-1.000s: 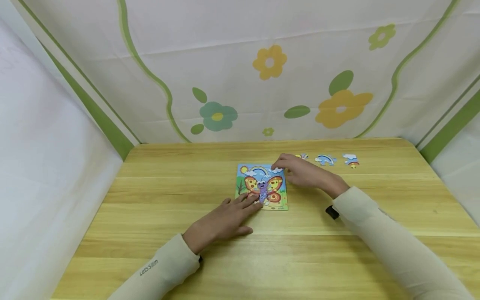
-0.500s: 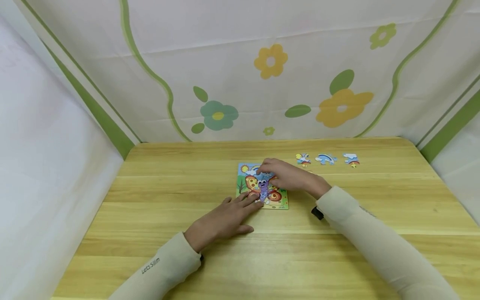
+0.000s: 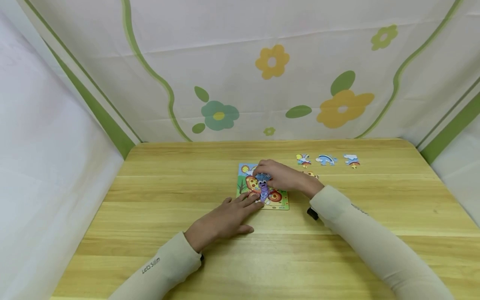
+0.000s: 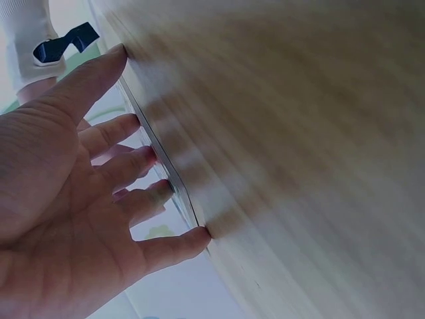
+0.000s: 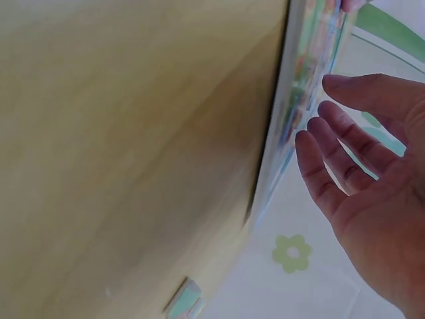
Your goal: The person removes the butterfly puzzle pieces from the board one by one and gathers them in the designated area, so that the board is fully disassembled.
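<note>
A square butterfly puzzle point(image 3: 243, 199) lies on the wooden table, its picture showing a purple body and red-and-yellow wings. My left hand point(image 3: 226, 218) rests with spread fingertips on the puzzle's lower left part, thumb out to the side on the table. In the left wrist view that hand point(image 4: 86, 173) has its fingers stretched out. Over the puzzle's upper right reaches my right hand point(image 3: 281, 175), bent fingers hiding part of the picture. The right wrist view shows this hand point(image 5: 372, 146) with thumb and fingers apart at the puzzle's surface; no piece is visible between them.
Behind and right of the puzzle lie loose pieces: one with a sun point(image 3: 303, 159), one with a rainbow point(image 3: 326, 160) and one with a cloud point(image 3: 351, 160). A red-and-yellow piece point(image 3: 311, 174) is partly covered by my right wrist. White flowered cloth walls point(image 3: 240, 83) surround the table.
My right hand has moved left from the puzzle's upper right corner to its upper middle. The sun piece and the red-and-yellow piece have come into view. My left hand stays put.
</note>
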